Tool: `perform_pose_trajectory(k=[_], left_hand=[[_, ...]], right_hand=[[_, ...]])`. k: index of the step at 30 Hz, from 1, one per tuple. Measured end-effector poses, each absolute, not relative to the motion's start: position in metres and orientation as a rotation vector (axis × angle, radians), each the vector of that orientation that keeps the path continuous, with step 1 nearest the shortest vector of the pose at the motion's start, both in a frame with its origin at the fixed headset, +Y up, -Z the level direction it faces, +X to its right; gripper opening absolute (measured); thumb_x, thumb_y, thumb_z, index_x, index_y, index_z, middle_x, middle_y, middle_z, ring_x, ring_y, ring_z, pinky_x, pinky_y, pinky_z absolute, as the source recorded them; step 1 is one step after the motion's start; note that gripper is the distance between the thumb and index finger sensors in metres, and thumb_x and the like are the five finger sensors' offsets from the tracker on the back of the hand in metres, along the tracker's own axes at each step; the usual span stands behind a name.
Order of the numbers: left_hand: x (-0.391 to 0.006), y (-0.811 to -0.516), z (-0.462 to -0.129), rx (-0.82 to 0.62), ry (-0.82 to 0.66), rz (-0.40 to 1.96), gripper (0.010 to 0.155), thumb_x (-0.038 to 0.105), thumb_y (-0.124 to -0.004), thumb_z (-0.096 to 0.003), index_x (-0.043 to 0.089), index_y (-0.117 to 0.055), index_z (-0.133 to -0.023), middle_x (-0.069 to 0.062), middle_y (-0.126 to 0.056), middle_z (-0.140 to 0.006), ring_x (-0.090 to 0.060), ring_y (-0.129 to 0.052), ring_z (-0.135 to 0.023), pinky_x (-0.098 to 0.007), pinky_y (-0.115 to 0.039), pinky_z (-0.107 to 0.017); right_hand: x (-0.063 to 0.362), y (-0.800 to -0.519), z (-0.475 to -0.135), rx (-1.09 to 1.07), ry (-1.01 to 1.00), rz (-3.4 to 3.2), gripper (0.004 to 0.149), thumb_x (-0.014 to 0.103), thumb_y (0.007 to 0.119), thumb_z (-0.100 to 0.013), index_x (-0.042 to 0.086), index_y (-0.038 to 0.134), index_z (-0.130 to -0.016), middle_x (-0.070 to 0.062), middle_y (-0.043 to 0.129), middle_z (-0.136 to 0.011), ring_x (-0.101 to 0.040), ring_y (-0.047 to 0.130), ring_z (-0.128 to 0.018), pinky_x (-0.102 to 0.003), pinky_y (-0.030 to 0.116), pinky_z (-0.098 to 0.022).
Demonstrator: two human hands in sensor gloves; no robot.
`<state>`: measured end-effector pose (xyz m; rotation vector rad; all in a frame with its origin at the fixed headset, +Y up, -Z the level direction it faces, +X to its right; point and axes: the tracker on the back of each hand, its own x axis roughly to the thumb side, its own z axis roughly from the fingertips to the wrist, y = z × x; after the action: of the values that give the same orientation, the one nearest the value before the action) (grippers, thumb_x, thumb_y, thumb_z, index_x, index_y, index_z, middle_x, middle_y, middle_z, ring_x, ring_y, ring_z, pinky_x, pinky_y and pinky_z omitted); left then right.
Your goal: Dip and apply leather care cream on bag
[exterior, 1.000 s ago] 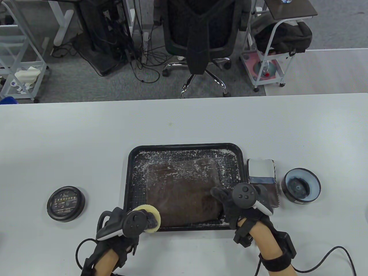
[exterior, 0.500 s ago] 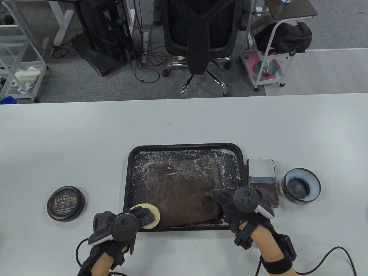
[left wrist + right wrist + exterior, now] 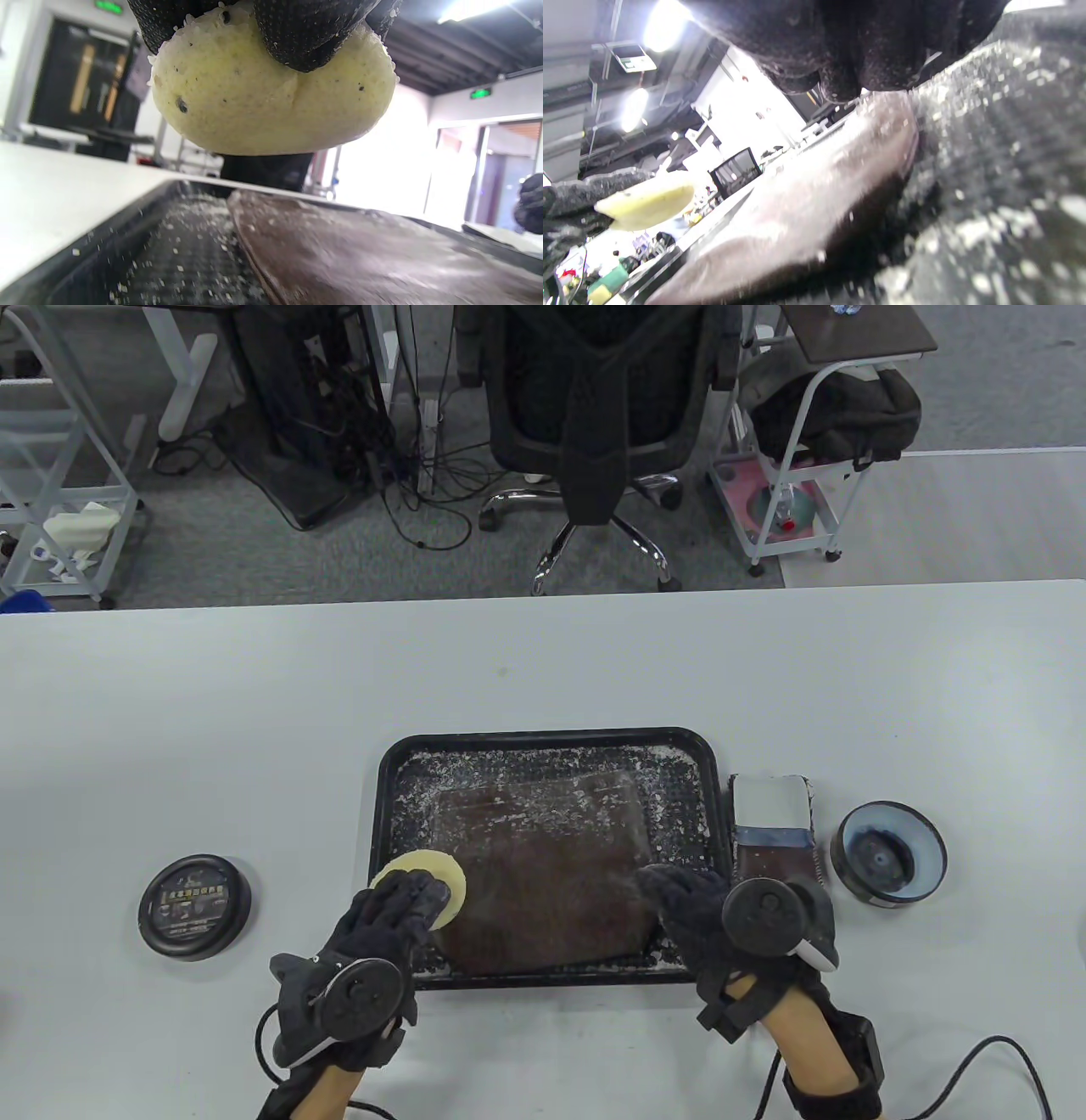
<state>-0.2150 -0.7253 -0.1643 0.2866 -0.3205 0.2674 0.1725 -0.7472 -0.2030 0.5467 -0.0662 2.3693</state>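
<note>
Even, soft overhead light fills the table view; the pale tabletop (image 3: 543, 670) is bright with faint shadows under the hands, and straight lines bow slightly toward the picture's edges. In the left wrist view, the yellow sponge (image 3: 271, 93) is sharp, while the leather bag (image 3: 360, 258) below is smeared by blur; a doorway behind it is blown out to white. The right wrist view is tilted, blurred throughout, with glaring ceiling lamps at upper left and dark, unfocused fingers (image 3: 840, 46) at the top.
</note>
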Motion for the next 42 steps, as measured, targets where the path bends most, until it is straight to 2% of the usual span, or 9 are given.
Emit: perform_pose_trajectory(k=[8, 12, 19, 28, 36, 42], left_hand=[[-0.226, -0.728, -0.169, 0.381, -0.250, 0.196, 0.051, 0.018, -0.080, -0.0437, 0.036, -0.083, -0.092, 0.003, -0.083, -0.100, -0.026, -0.087, -0.092, -0.045, -0.074, -0.067], [-0.239, -0.731, -0.178, 0.379, -0.176, 0.144, 0.051, 0.019, -0.080, -0.0441, 0.036, -0.082, -0.093, 0.003, -0.082, -0.100, -0.026, -0.087, -0.093, -0.045, -0.073, -0.067], [-0.259, -0.743, -0.205, 0.314, -0.046, 0.072, 0.051, 0.019, -0.080, -0.0443, 0.035, -0.082, -0.093, 0.000, -0.082, -0.101, -0.027, -0.087, -0.092, -0.045, -0.074, -0.067], [-0.270, -0.751, -0.247, 0.149, 0.022, 0.017, 0.051, 0.020, -0.081, -0.0452, 0.036, -0.080, -0.094, 0.000, -0.081, -0.102, -0.026, -0.086, -0.094, -0.045, -0.073, -0.068], [-0.273, -0.755, -0.284, 0.134, 0.083, 0.033, 0.051, 0.021, -0.082, -0.0450, 0.036, -0.080, -0.094, 0.002, -0.081, -0.101, -0.026, -0.086, -0.093, -0.044, -0.072, -0.069], [-0.268, -0.764, -0.300, 0.092, 0.096, -0.042, 0.050, 0.022, -0.082, -0.0451, 0.037, -0.080, -0.093, 0.003, -0.081, -0.101, -0.025, -0.086, -0.094, -0.044, -0.072, -0.069]], right_hand=[[0.192, -0.731, -0.197, 0.450, -0.233, 2.326, 0.044, 0.018, 0.085, -0.052, 0.011, 0.082, -0.096, -0.024, 0.082, -0.097, -0.048, 0.081, -0.077, -0.059, 0.065, -0.057], [0.195, -0.727, -0.195, 0.431, -0.286, 2.337, 0.044, 0.018, 0.085, -0.052, 0.010, 0.083, -0.095, -0.024, 0.082, -0.097, -0.048, 0.081, -0.077, -0.059, 0.065, -0.057], [0.188, -0.727, -0.194, 0.455, -0.291, 2.372, 0.044, 0.020, 0.085, -0.052, 0.011, 0.083, -0.095, -0.024, 0.082, -0.097, -0.048, 0.081, -0.076, -0.059, 0.066, -0.056], [0.182, -0.727, -0.195, 0.481, -0.276, 2.406, 0.044, 0.020, 0.085, -0.053, 0.011, 0.083, -0.095, -0.024, 0.083, -0.096, -0.047, 0.082, -0.076, -0.058, 0.066, -0.056], [0.179, -0.723, -0.192, 0.509, -0.291, 2.413, 0.044, 0.021, 0.085, -0.052, 0.011, 0.083, -0.095, -0.024, 0.083, -0.096, -0.047, 0.083, -0.075, -0.058, 0.067, -0.055], [0.174, -0.717, -0.188, 0.553, -0.326, 2.422, 0.044, 0.021, 0.085, -0.052, 0.010, 0.083, -0.095, -0.024, 0.084, -0.095, -0.047, 0.084, -0.074, -0.057, 0.069, -0.054]])
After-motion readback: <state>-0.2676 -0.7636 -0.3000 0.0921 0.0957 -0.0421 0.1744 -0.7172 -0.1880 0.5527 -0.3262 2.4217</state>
